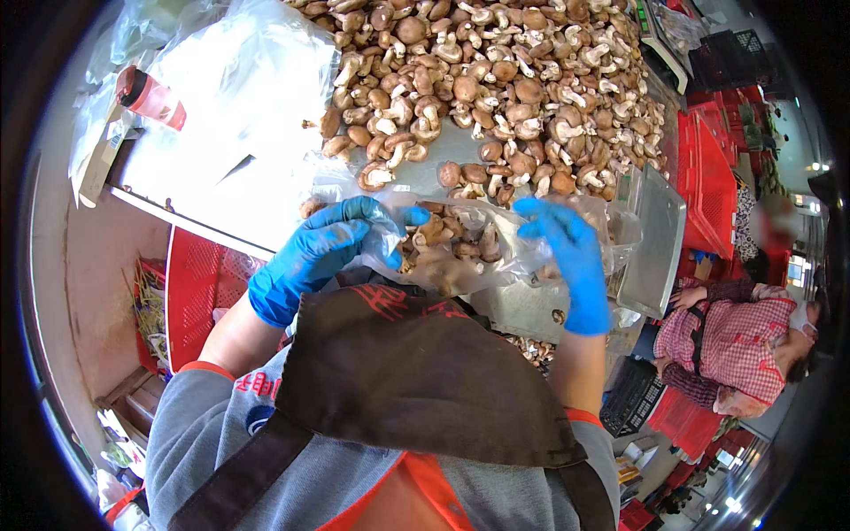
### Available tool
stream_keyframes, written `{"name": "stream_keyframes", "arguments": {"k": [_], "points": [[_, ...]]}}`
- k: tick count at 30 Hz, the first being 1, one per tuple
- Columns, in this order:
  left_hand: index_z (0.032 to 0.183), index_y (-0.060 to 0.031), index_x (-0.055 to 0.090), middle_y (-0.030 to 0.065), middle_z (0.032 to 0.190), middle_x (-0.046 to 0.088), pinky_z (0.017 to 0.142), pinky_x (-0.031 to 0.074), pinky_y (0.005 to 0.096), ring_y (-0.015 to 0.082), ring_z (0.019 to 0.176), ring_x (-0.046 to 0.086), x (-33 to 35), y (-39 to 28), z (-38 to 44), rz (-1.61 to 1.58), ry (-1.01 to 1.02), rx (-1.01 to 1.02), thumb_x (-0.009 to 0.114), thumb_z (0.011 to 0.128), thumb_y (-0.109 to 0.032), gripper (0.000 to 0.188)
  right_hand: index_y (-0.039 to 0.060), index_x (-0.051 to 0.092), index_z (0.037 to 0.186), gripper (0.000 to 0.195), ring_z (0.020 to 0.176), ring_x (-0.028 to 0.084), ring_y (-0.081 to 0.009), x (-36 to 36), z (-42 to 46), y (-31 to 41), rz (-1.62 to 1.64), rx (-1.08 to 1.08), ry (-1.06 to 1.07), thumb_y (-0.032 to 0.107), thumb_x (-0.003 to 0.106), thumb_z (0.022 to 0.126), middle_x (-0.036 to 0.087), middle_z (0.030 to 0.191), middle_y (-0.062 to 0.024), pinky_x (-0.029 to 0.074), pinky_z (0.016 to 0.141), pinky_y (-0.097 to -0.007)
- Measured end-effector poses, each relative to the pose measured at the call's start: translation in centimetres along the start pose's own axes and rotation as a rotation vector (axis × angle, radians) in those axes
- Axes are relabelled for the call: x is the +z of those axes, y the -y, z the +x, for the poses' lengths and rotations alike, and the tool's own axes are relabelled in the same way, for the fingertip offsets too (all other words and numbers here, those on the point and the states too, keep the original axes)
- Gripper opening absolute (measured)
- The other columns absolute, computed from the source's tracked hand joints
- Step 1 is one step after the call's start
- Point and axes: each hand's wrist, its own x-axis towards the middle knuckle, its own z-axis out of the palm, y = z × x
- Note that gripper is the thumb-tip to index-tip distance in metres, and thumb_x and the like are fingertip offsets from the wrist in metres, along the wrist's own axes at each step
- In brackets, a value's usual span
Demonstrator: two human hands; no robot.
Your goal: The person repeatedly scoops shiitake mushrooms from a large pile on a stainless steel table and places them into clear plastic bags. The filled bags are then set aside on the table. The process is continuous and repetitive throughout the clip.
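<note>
Mushrooms with brown caps fill part of a clear plastic bag (458, 265) held in front of my chest. My left hand (332, 245), in a blue glove, grips the bag's gathered edge between thumb and fingers. At the bag's other end is my right hand (561, 249), also gloved in blue and slightly blurred; its fingers are apart near the film, and whether they pinch it I cannot tell. A large heap of brown mushrooms (465, 89) lies on the metal table (425, 166) just beyond the bag.
Clear plastic bags (246, 86) and a red-tinted bottle (151, 98) lie at the left. A metal tray (652, 242) stands at the right, beside red plastic crates (707, 186). A person in a checked apron (734, 338) is farther right. Another red crate (192, 292) is below the left table edge.
</note>
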Motion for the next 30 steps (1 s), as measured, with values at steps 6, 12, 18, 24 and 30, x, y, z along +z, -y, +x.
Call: {"name": "stream_keyframes", "arguments": {"k": [6,12,18,24,30], "points": [[0.122,0.0024,0.052,0.0192,0.130,0.050,0.096,0.044,0.0350,0.0221,0.105,0.059,1.7,1.7,0.0,0.062,0.058,-0.128,0.057,0.093,-0.022,0.038,0.0139,0.050,0.133,0.052,0.101,0.060,-0.0217,2.9,10.4,-9.1,-0.967,-0.329,-0.292,0.019,0.066,0.085,0.055,0.129,-0.0075,0.050,0.085,-0.0317],[0.119,0.0025,0.054,0.0234,0.137,0.045,0.096,0.044,0.0339,0.0210,0.103,0.059,1.7,1.0,-0.9,0.061,0.075,-0.113,0.057,0.093,-0.025,0.039,0.0132,0.053,0.123,0.049,0.118,0.052,-0.0232,3.9,10.9,-11.6,-0.010,-0.180,-0.263,0.000,0.069,0.078,0.034,0.149,-0.0052,0.046,0.090,-0.0304],[0.118,0.0015,0.055,0.0232,0.137,0.045,0.096,0.043,0.0342,0.0212,0.103,0.059,2.2,0.7,-1.0,0.074,0.114,-0.105,0.056,0.094,-0.024,0.035,0.0098,0.055,0.114,0.039,0.125,0.047,-0.0213,2.6,9.9,-9.5,-0.079,-0.701,-0.295,-0.011,0.059,0.082,0.045,0.141,-0.0106,0.041,0.100,-0.0306],[0.119,0.0007,0.055,0.0222,0.138,0.045,0.096,0.044,0.0349,0.0213,0.105,0.059,2.1,0.4,-0.4,0.076,0.156,-0.102,0.056,0.094,-0.025,0.036,0.0107,0.055,0.123,0.048,0.120,0.052,-0.0206,2.8,8.2,-7.2,-0.082,-0.725,-0.281,-0.011,0.058,0.079,0.050,0.136,-0.0093,0.045,0.096,-0.0306],[0.119,0.0012,0.054,0.0224,0.138,0.045,0.096,0.045,0.0356,0.0212,0.105,0.059,2.7,0.0,-0.7,0.045,0.091,-0.141,0.058,0.092,-0.027,0.039,0.0096,0.055,0.126,0.050,0.116,0.055,-0.0208,3.2,6.6,-3.2,-0.365,-0.878,-0.415,-0.009,0.058,0.079,0.053,0.132,-0.0085,0.049,0.091,-0.0306]]}}
